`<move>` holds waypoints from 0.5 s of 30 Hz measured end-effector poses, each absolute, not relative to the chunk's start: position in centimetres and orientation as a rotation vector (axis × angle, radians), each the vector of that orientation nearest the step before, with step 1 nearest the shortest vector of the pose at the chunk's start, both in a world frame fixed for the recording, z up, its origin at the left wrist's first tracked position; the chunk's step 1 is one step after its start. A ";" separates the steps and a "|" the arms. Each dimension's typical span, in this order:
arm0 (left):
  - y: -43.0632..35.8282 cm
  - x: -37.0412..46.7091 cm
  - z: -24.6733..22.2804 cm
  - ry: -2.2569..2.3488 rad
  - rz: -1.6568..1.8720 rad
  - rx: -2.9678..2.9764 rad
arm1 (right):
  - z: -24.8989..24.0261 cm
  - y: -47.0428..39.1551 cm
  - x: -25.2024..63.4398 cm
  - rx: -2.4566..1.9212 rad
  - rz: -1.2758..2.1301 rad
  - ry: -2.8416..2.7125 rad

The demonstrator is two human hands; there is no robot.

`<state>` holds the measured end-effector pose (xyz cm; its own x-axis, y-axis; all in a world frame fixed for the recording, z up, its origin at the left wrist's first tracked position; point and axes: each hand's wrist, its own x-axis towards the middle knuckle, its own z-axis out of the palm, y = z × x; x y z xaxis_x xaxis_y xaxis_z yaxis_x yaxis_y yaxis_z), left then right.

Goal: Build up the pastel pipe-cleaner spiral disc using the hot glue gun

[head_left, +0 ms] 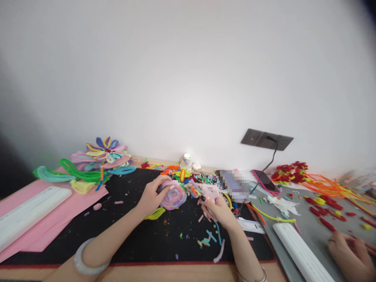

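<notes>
A round pastel swirl of fuzzy stems (pixel 173 194) is held upright over the black mat (pixel 117 235). My left hand (pixel 154 196) grips it at its left edge, fingers bent over the top. Just to its right, my right hand (pixel 216 209) is closed around a pale pink tool (pixel 210 191), whose front points toward the swirl. A small orange glow shows on the tool. Yellow-green loops (pixel 156 214) lie below my left hand. Cut bits of coloured stems (pixel 205 178) are heaped behind both hands.
A fuzzy-stem flower (pixel 107 150) lies on pink paper (pixel 67 211) at the left, near a white bar (pixel 32 213). A phone (pixel 266 181), a wall socket with a cable (pixel 261 139) and another person's hands (pixel 351 250) are at the right.
</notes>
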<state>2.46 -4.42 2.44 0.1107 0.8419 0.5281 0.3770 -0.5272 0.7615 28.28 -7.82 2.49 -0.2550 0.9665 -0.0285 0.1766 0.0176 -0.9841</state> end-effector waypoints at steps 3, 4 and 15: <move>-4.4 2.4 2.4 1.184 1.416 1.958 | 2.5 -7.8 28.3 -1.215 1.304 -1.537; -4.4 2.4 2.4 1.188 1.419 1.957 | 2.5 -7.8 28.3 -1.218 1.300 -1.537; -4.1 2.2 1.8 1.222 1.432 1.963 | 2.2 -7.7 28.6 -1.192 1.295 -1.565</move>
